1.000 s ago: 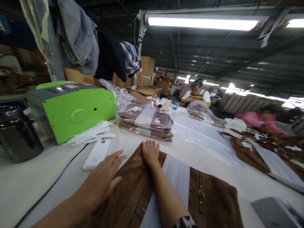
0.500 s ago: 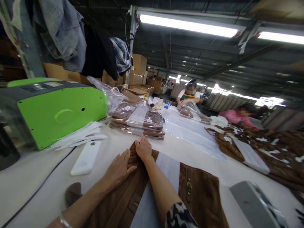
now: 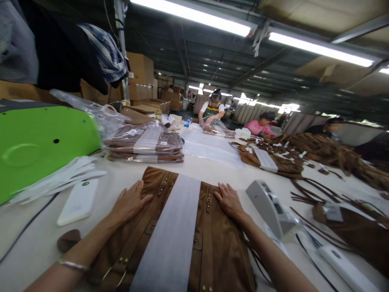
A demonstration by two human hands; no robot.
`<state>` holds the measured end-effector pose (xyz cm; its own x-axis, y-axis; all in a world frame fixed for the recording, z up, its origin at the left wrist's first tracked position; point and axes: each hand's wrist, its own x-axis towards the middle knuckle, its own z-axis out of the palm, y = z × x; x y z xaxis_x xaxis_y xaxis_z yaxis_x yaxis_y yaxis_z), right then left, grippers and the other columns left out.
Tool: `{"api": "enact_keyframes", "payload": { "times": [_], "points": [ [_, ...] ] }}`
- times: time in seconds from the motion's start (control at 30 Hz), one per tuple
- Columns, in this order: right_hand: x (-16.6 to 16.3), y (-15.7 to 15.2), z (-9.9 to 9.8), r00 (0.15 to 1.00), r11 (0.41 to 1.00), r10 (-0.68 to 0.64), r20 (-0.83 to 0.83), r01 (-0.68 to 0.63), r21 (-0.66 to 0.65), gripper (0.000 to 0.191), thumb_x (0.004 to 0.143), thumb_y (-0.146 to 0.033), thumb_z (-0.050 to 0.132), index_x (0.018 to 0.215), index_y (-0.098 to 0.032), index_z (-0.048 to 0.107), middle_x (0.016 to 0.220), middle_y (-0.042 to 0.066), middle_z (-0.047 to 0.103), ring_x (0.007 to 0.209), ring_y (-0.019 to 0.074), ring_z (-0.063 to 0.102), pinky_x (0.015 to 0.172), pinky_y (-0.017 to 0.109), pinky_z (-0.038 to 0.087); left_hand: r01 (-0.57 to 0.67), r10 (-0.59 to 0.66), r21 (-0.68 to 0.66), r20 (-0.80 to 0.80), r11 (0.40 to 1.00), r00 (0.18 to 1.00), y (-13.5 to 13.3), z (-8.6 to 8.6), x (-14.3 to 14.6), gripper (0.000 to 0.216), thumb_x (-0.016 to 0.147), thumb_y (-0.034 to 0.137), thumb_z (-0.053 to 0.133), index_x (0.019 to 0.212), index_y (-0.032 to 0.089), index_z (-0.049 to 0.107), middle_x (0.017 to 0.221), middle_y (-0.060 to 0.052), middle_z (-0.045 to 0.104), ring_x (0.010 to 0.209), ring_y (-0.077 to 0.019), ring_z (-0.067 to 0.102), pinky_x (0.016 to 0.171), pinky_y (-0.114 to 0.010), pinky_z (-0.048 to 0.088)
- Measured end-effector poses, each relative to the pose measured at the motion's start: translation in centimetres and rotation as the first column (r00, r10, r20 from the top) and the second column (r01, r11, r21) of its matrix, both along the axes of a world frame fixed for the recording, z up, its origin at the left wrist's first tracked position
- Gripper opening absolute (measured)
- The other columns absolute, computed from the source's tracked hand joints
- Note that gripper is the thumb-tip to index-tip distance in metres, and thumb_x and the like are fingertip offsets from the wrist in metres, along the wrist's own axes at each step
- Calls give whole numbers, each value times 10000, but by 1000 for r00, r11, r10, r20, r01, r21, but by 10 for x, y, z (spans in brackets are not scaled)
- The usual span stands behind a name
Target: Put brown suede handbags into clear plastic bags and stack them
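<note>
A brown bag point(image 3: 225, 235) with buckled straps lies flat on the table in front of me. Down its middle runs a white paper strip point(image 3: 172, 231). My left hand point(image 3: 130, 202) rests with fingers stretched on the bag's upper left edge. On the upper right edge my right hand point(image 3: 230, 199) lies flat, fingers slightly apart. Neither hand grips anything. Left of my left hand are a white phone-like slab point(image 3: 78, 201) and a small brown piece point(image 3: 69, 240), partly behind my forearm.
A bright green machine point(image 3: 48, 146) stands at the left beside white strips point(image 3: 65, 176). Plastic-wrapped brown bags point(image 3: 146, 142) are stacked ahead. At the right are a grey device point(image 3: 267, 207) and heaped brown straps point(image 3: 328, 150). Co-workers, one in pink point(image 3: 259, 126), work across the table.
My right hand has moved from the bag's upper left corner across to its right edge. My left hand stays at the left edge. The view has turned right.
</note>
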<state>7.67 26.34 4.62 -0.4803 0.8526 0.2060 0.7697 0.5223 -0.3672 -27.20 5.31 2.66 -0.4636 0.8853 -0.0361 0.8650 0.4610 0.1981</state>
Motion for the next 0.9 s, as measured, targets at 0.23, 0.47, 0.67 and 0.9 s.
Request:
{"api": "enact_keyframes", "payload": {
  "times": [0.23, 0.47, 0.67, 0.9],
  "points": [
    [52, 7, -4, 742, 943, -283, -608, 99, -318, 572, 959, -453, 380, 1438, -145, 436, 1517, 135, 454, 1396, 205, 431, 1153, 372, 372, 5, -16, -94, -112, 996, 994, 4, 15, -3, 775, 921, 553, 313, 1492, 28, 324, 1579, -215, 316, 1475, -328, 283, 1175, -562, 220],
    [112, -18, -10, 563, 761, -509, -651, -60, -646, 172, 835, -312, 601, 902, -155, 621, 856, 86, 709, 678, 148, 691, 606, 263, 587, 279, -229, 155, -277, 948, 933, 39, 103, 115, 392, 960, 405, 338, 1030, 178, 650, 1167, -144, 681, 1110, -293, 609, 975, -399, 421],
    [100, -27, -6, 669, 653, -464, -580, -184, -735, 118, 776, -218, 707, 764, -150, 610, 634, 9, 644, 470, 109, 596, 405, 198, 482, 406, -407, -66, -10, 912, 913, 70, 99, 286, 485, 859, 615, 483, 918, 179, 686, 897, -142, 741, 882, -317, 699, 727, -362, 483],
    [114, -50, 8, 714, 547, -343, -610, -376, -748, 129, 782, -186, 690, 864, -158, 594, 631, -22, 618, 519, 113, 597, 473, 221, 528, 392, -412, -185, -87, 901, 907, 62, 87, 309, 302, 834, 297, 466, 905, 147, 718, 966, -185, 746, 939, -322, 709, 761, -379, 497]
  ]
}}
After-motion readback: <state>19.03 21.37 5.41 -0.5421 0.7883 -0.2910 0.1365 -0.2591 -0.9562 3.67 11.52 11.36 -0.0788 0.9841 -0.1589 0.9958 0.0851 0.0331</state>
